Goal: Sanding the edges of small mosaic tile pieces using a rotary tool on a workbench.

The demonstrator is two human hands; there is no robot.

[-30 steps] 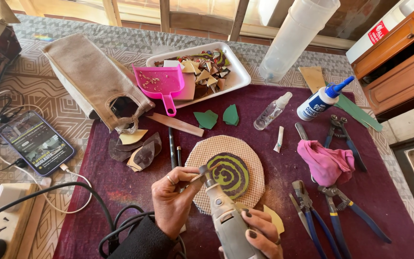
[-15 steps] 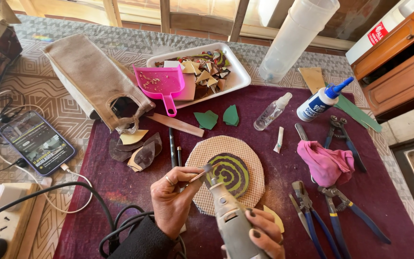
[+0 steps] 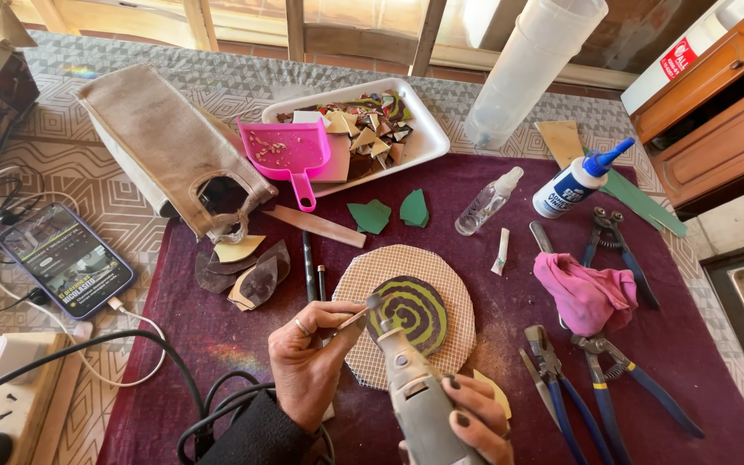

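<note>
My right hand [image 3: 474, 418] grips a grey rotary tool [image 3: 411, 392] at the bottom centre, its small grinding tip [image 3: 374, 302] pointing up and left. My left hand [image 3: 312, 362] pinches a small thin shard [image 3: 350, 320] between thumb and fingers, holding it against the tool's tip. Just beyond lies a round mesh-covered disc [image 3: 363, 275] carrying a green and dark spiral mosaic [image 3: 415, 312]. A yellowish shard [image 3: 494, 392] lies by my right hand.
A white tray [image 3: 428, 138] of coloured shards and a pink dustpan [image 3: 290, 151] sit behind. Green shards [image 3: 389, 211], a glue bottle [image 3: 574, 182], spray bottle [image 3: 486, 202], pink cloth [image 3: 583, 293], blue nippers [image 3: 600, 379], a phone [image 3: 64, 257], power strip [image 3: 2, 387] and cables surround the maroon mat [image 3: 217, 344].
The rotary tool's tip has shifted slightly up and right toward the spiral, and my left hand has followed with the shard. The rest is as before.
</note>
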